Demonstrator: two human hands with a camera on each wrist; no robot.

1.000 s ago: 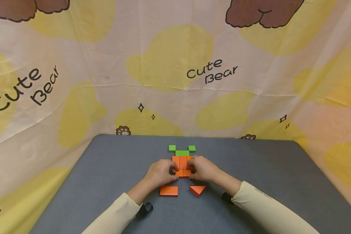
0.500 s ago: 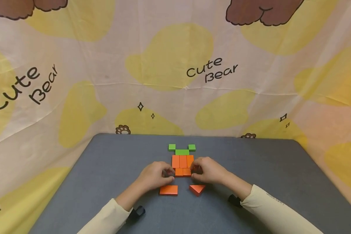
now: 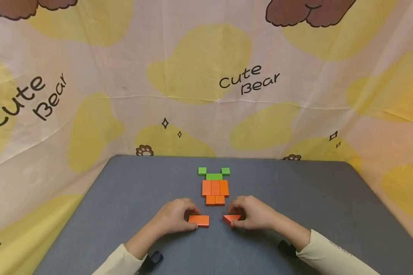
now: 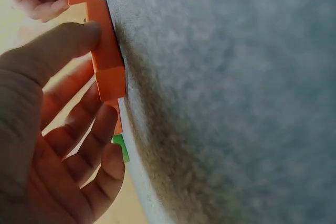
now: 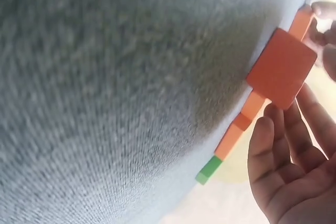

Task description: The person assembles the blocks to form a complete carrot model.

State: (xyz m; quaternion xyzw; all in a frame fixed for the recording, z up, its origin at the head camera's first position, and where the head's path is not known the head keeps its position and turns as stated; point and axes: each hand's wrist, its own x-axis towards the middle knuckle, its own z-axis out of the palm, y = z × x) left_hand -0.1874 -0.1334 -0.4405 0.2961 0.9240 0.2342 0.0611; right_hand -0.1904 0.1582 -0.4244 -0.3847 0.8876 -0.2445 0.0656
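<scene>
My left hand [image 3: 172, 216] is at the left end of an orange rectangular block [image 3: 200, 220], thumb along its near side and fingers behind it. In the left wrist view the thumb presses on this block [image 4: 109, 51]. My right hand [image 3: 256, 214] curls round an orange triangular block [image 3: 228, 218], covering its right part. The right wrist view shows one flat face of the triangular block [image 5: 283, 67] with fingertips at its edge. Both blocks lie on the table. Just beyond stands a row of three orange blocks [image 3: 215, 188], with two smaller orange blocks [image 3: 215, 200] touching its near side.
A green rectangular block [image 3: 214, 177] lies against the far side of the orange row. Two small green blocks [image 3: 202, 171] sit at its far corners. The grey table [image 3: 278, 183] ends at a patterned cloth [image 3: 199, 68] behind and at the sides.
Both hands have left the sides of the two smaller orange blocks and come nearer. The left now pinches the rectangular block, and the right is round the triangular block.
</scene>
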